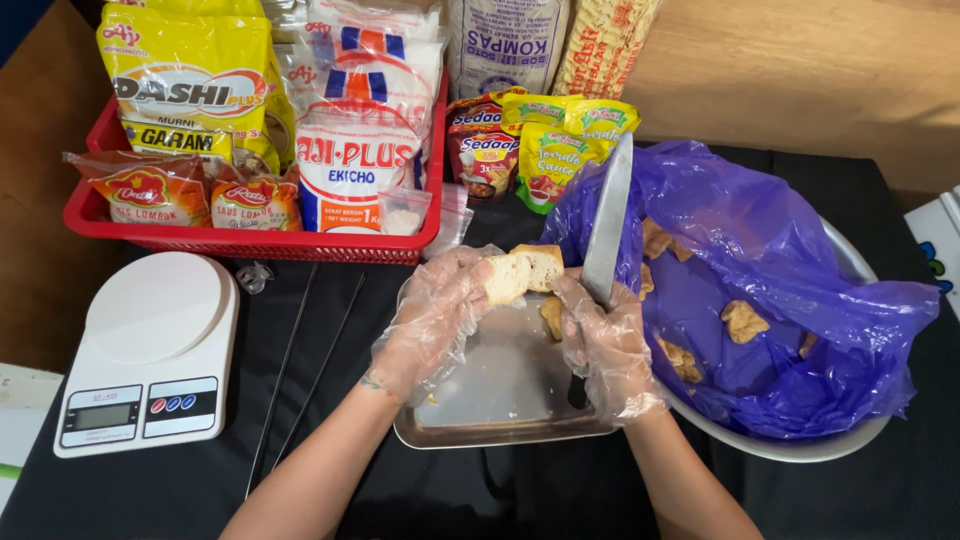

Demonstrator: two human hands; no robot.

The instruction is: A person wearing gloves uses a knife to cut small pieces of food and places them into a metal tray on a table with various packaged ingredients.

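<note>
The tofu piece point(522, 272) is above the steel tray point(490, 400), pinched in the closed fingers of the left hand point(430, 325). The right hand point(605, 345) grips a knife point(607, 225), blade toward 12 o'clock. It looks partly cut; fried pieces point(742, 320) lie in the purple-lined bowl point(800, 445) at 3 o'clock.

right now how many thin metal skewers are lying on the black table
2. Both lie side by side between the white kitchen scale and the steel tray: the left skewer and the right skewer, slanting toward the red basket.
</note>
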